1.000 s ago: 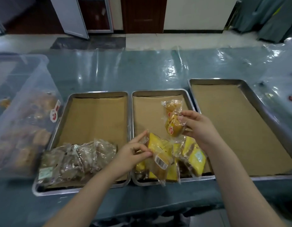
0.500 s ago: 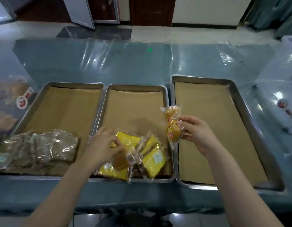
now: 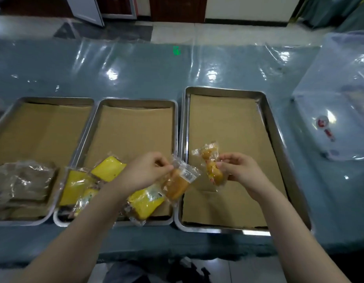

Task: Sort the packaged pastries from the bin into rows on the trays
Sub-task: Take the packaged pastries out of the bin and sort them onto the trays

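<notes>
Two crinkly clear wrappers are pinched in the air: the left hand (image 3: 144,174) grips the top edge of a packet with an oblong golden bun (image 3: 178,183), which hangs over the seam between the middle tray (image 3: 136,102) and the right tray (image 3: 283,144), while the right hand (image 3: 241,172) grips a packet of round orange cakes (image 3: 211,166) over the right tray's brown paper. Left of the left hand lie glossy yellow packets (image 3: 107,168) in the middle tray, and farther left brownish packets (image 3: 28,180) in the left tray (image 3: 44,99). All three rimmed steel trays sit on a teal table (image 3: 136,74) under shiny wrinkled plastic film, with a frosted plastic bin (image 3: 340,94) well to the right of the right hand and a tiled floor (image 3: 177,31) beyond.
</notes>
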Tool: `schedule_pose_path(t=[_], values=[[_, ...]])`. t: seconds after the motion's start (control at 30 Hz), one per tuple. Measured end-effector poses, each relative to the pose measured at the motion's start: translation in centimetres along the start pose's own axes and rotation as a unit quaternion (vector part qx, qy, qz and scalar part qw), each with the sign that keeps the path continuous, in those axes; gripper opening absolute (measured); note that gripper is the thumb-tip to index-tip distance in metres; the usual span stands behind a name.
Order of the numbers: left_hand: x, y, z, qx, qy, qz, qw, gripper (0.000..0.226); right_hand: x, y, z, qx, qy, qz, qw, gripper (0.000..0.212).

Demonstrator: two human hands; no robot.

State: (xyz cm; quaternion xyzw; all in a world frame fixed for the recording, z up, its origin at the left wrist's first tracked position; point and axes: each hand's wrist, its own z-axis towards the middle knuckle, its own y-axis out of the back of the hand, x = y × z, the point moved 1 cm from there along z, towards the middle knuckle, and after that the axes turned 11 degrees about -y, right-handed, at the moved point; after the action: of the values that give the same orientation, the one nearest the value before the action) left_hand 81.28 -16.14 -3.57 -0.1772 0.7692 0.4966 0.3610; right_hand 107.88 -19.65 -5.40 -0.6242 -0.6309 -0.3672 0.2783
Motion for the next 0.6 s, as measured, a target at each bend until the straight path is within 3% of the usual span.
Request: schedule_pose_path(t=[0.2,0.33,0.47,0.6], values=[[0.1,-6.4,1.9,0.074,0.027,0.005,0.997,0.014,-3.1,3.7,-0.6,0.061,-0.005,-0.168,0.984,0.014],[0.0,-8.2,2.0,0.104,0.040,0.016,0.994,0.016,-4.2,4.2,-0.4,0.139,-0.040,-0.324,0.935,0.013],[0.5,-9.1,1.5,0.096,0.038,0.059,0.993,0.024,-5.0,2.3,-0.2,0.173,-0.033,-0.388,0.905,0.013],[1.0,-9.9,0.8,0.068,-0.020,0.114,0.991,0.024,-6.6,-0.7,0.0,0.146,0.031,-0.438,0.886,0.018]])
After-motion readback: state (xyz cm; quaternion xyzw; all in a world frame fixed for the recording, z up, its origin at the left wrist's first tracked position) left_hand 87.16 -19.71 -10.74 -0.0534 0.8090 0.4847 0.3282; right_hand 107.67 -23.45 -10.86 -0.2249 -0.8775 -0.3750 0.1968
